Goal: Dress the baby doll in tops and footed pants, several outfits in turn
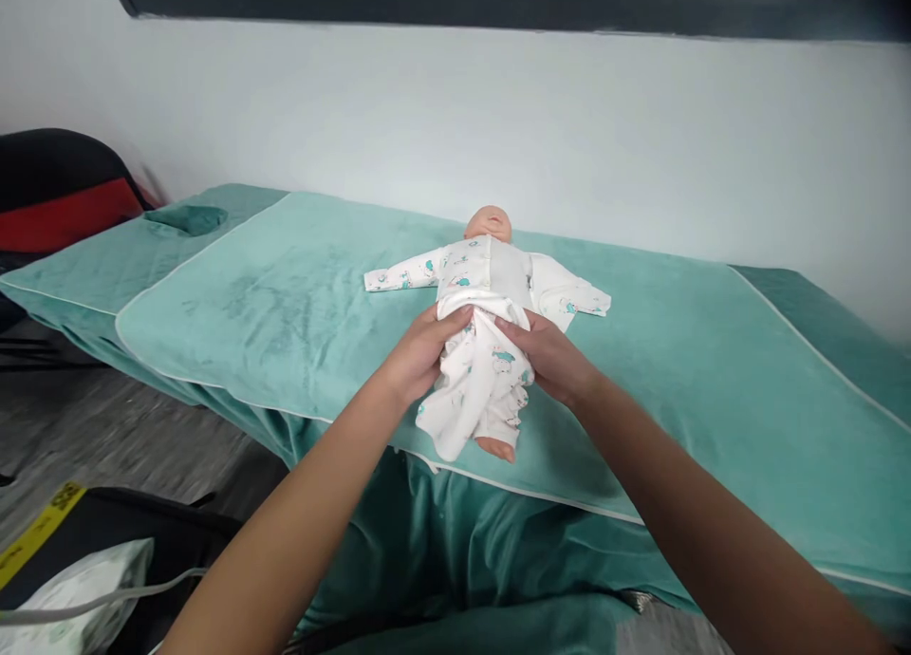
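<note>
A baby doll [490, 223] lies on its back on a green massage-table cover [306, 285], head toward the wall. It wears a white printed top [466, 264] with both sleeves spread sideways. White printed baby pants [491, 380] cover its legs, and one bare foot [496, 448] shows at a cuff; the other foot is hidden. My left hand [425, 349] grips the pants' waistband on the left side, thumb on top. On the right side my right hand [555, 353] pinches the same waistband. The fingers of both hands are partly hidden behind the cloth.
A white wall [427, 114] stands behind the table. On the left is a black and red chair [64, 199]. At the lower left, a white package [92, 598] and a pale cable [142, 590] lie on a black surface with a yellow strip [39, 532].
</note>
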Tool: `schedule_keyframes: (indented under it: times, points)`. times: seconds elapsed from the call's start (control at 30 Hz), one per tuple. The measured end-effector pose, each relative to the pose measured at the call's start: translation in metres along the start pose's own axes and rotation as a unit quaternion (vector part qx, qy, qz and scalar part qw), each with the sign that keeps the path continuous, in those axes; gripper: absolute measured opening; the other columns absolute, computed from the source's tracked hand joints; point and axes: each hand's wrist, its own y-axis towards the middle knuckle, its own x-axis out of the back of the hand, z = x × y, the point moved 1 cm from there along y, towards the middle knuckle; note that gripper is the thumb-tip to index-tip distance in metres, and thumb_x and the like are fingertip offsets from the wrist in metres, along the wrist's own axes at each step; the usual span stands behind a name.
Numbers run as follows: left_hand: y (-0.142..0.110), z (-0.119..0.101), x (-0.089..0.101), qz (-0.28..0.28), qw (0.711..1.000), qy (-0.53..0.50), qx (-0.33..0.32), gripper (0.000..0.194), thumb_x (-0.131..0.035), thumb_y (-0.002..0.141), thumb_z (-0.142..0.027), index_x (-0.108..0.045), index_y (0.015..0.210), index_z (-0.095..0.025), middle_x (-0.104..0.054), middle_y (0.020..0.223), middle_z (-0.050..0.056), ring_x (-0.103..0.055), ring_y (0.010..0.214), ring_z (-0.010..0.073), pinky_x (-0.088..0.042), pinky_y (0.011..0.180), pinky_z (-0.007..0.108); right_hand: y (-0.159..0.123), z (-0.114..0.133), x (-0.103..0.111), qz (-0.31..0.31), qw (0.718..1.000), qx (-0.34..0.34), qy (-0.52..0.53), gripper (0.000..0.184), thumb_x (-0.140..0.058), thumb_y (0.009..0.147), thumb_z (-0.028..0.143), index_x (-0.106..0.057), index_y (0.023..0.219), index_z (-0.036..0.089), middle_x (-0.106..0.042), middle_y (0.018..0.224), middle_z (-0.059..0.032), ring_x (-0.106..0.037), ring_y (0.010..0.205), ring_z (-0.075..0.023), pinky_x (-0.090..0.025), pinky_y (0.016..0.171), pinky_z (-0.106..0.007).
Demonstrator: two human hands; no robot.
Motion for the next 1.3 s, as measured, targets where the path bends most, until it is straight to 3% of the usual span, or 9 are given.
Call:
schedule_keyframes:
  times: [0.17,0.33,0.43,0.57,0.8,0.9,1.03,1.17,1.3]
  points:
    - [-0.003,0.002,-0.005,-0.04,0.999,0.009,0.013,0.047,-0.077,0.079,-0.047,-0.07,0.112,-0.015,-0.075,0.086,0.007,-0.068,0.077,0.0217,-0.051,0.073,0.032,-0.004,0.001,0.004,0.088,0.995,-0.023,-0.045,0.051,-0.084,0.075,0.042,-0.069,0.117,0.018,-0.075,0.104,-0.0077,-0.069,0.092,-0.0247,-0.054,0.079,-0.034]
    - [-0.025,0.006,-0.005,-0.074,0.996,0.049,-0.001,0.041,-0.081,0.075,-0.043,-0.073,0.104,-0.015,-0.076,0.085,0.005,-0.065,0.074,0.0191,-0.051,0.075,0.031,-0.007,0.001,0.006,0.062,0.997,0.03,-0.027,0.05,-0.078,0.08,0.042,-0.065,0.124,0.022,-0.073,0.109,-0.0059,-0.068,0.091,-0.0217,-0.052,0.079,-0.033]
    - [-0.047,0.014,-0.009,-0.116,0.993,0.023,-0.017,0.043,-0.083,0.072,-0.042,-0.073,0.104,-0.014,-0.075,0.083,0.005,-0.066,0.074,0.0199,-0.051,0.073,0.031,-0.007,0.003,0.004,0.065,0.988,0.053,-0.129,0.037,-0.074,0.081,0.036,-0.067,0.114,0.021,-0.071,0.101,-0.0026,-0.065,0.091,-0.0211,-0.049,0.079,-0.031]
    - [-0.084,0.028,-0.026,-0.182,0.982,-0.045,0.0,0.049,-0.08,0.074,-0.042,-0.072,0.114,-0.016,-0.077,0.092,0.008,-0.07,0.085,0.0246,-0.054,0.076,0.033,-0.009,0.011,-0.004,0.076,0.951,0.034,-0.299,0.018,-0.068,0.078,0.026,-0.069,0.096,0.021,-0.07,0.091,0.0007,-0.062,0.087,-0.0202,-0.045,0.075,-0.029]
    - [-0.133,0.053,-0.053,-0.297,0.947,-0.118,0.031,0.053,-0.077,0.078,-0.039,-0.068,0.126,-0.018,-0.074,0.116,0.013,-0.069,0.106,0.0301,-0.056,0.087,0.039,-0.015,0.019,-0.02,0.156,0.861,0.021,-0.483,0.017,-0.053,0.077,0.018,-0.065,0.088,0.022,-0.07,0.086,0.0003,-0.061,0.08,-0.0192,-0.037,0.068,-0.027]
    - [-0.142,0.062,-0.041,-0.33,0.939,-0.098,0.018,0.046,-0.078,0.076,-0.036,-0.071,0.118,-0.017,-0.074,0.114,0.011,-0.069,0.105,0.0284,-0.055,0.087,0.037,-0.016,0.018,-0.026,0.157,0.814,0.025,-0.559,0.016,-0.051,0.08,0.019,-0.065,0.087,0.023,-0.07,0.084,-0.0003,-0.06,0.079,-0.0189,-0.033,0.065,-0.027]
    - [-0.143,0.079,-0.007,-0.373,0.927,-0.034,-0.018,0.034,-0.078,0.075,-0.032,-0.071,0.105,-0.018,-0.076,0.101,0.004,-0.068,0.09,0.0202,-0.052,0.079,0.029,-0.017,0.012,-0.034,0.164,0.754,0.052,-0.634,0.014,-0.052,0.088,0.027,-0.065,0.085,0.023,-0.071,0.083,-0.0016,-0.061,0.077,-0.0185,-0.029,0.063,-0.029]
    - [-0.131,0.102,0.019,-0.369,0.929,-0.019,-0.014,0.033,-0.073,0.08,-0.037,-0.069,0.106,-0.016,-0.074,0.1,0.005,-0.066,0.091,0.0191,-0.049,0.082,0.029,-0.017,0.001,-0.04,0.169,0.689,0.097,-0.698,0.017,-0.052,0.091,0.028,-0.063,0.08,0.021,-0.071,0.083,-0.0029,-0.061,0.077,-0.0186,-0.026,0.062,-0.03]
    - [-0.12,0.114,0.02,-0.333,0.942,0.022,0.027,0.045,-0.068,0.085,-0.049,-0.068,0.116,-0.016,-0.072,0.115,0.009,-0.064,0.108,0.0233,-0.047,0.093,0.032,-0.018,-0.004,-0.043,0.174,0.679,0.12,-0.703,0.02,-0.05,0.093,0.027,-0.058,0.076,0.02,-0.07,0.084,-0.002,-0.06,0.077,-0.0173,-0.026,0.062,-0.03]
